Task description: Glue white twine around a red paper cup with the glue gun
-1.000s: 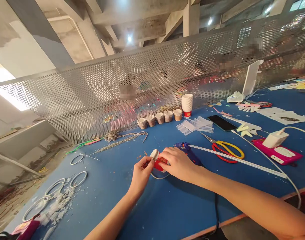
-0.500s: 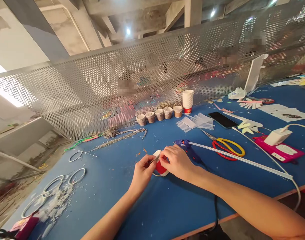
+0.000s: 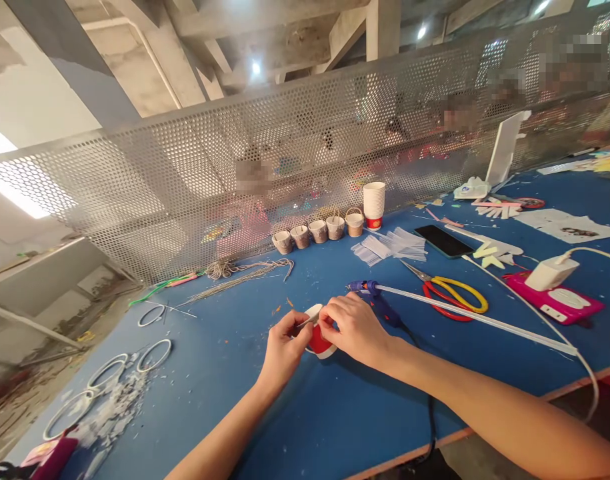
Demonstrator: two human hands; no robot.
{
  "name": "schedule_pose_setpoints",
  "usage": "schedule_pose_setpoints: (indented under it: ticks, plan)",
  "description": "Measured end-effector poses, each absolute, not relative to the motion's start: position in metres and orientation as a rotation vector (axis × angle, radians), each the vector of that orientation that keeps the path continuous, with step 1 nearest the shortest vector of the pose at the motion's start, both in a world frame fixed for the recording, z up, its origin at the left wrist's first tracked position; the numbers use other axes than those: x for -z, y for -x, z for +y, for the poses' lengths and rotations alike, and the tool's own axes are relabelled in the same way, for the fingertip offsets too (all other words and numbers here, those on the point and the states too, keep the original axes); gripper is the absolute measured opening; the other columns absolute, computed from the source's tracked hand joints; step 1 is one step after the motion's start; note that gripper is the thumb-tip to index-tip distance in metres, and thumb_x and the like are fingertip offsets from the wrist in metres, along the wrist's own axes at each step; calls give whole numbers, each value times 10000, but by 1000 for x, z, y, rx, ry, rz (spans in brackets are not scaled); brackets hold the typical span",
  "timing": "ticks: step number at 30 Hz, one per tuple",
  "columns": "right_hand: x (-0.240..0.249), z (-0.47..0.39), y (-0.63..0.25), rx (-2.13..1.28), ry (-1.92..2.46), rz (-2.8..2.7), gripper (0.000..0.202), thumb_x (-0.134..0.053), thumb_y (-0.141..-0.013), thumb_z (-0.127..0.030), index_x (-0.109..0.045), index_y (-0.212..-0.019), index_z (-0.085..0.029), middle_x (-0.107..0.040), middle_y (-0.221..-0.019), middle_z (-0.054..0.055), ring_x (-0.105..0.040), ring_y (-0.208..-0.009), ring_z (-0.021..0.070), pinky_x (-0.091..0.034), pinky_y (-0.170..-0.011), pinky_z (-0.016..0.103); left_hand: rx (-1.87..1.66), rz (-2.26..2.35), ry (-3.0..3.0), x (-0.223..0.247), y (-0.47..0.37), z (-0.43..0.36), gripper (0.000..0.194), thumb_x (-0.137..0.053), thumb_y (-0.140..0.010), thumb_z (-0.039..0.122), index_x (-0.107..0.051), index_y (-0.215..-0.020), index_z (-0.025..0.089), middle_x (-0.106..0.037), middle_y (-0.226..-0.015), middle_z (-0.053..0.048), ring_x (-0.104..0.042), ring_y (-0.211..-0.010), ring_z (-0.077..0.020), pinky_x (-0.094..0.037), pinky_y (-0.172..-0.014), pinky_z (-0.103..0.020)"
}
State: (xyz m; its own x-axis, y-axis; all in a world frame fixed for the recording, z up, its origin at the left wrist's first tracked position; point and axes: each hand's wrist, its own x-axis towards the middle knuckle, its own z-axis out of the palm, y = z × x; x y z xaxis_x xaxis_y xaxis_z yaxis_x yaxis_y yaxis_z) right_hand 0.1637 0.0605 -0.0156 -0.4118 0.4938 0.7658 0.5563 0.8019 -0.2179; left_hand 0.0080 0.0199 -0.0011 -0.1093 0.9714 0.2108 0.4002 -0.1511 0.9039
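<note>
A red and white paper cup (image 3: 321, 341) is between my two hands above the blue table (image 3: 205, 373). My left hand (image 3: 286, 343) pinches at the cup's left rim, thumb and fingers together, with a thin strip or cord that is too small to make out. My right hand (image 3: 352, 327) has its fingers bent and pressed together at the cup's upper right rim. A blue glue gun (image 3: 379, 303) with a long clear glue stick (image 3: 475, 317) lies just beyond my right hand.
Small cord-wrapped cups (image 3: 318, 231) and a stack of paper cups (image 3: 374, 207) line the mesh partition (image 3: 185, 193). Scissors (image 3: 455, 293), a phone (image 3: 443, 241) and a pink power strip (image 3: 555, 300) lie right. White rings (image 3: 155, 356) and scraps lie left.
My hands have barely moved and keep their grip at the rim. The cup's white rim shows a little more between them. The whole view has shifted slightly.
</note>
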Motion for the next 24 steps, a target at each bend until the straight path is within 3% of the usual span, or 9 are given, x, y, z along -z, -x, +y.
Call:
schedule_pose_setpoints:
  ticks: [24]
  plan:
    - [15, 61, -167, 15, 799, -2006, 191, -562, -767, -72, -492, -636, -192, -594, -606, -35, -552, -577, 116, -320, -651, 280, -1210, 1452, -1503, -9, -9, 17, 224, -526, -740, 315, -553, -573, 169, -464, -547, 32, -426, -573, -125, -373, -554, -220]
